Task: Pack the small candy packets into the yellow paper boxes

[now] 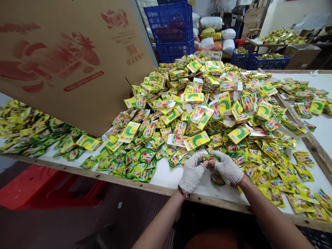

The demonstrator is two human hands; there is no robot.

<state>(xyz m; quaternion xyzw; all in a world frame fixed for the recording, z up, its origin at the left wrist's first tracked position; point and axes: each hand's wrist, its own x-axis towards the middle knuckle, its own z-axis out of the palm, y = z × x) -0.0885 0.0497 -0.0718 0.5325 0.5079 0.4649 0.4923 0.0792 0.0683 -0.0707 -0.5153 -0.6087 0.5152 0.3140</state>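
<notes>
Small glossy green foil packet (212,158) sits between the two hands, above the white surface (164,173) near its front edge, before the heaped yellow-and-green cardboard boxes (225,105). A light pinch towards its ends should steady it without crushing the contents. The left hand (192,173) and right hand (229,168), in white knitted gloves (189,181) with bare fingertips, angle inward and nearly meet, fingers curled; each grip appears to pinch the packet, the forearms (162,219) reaching forward.
</notes>
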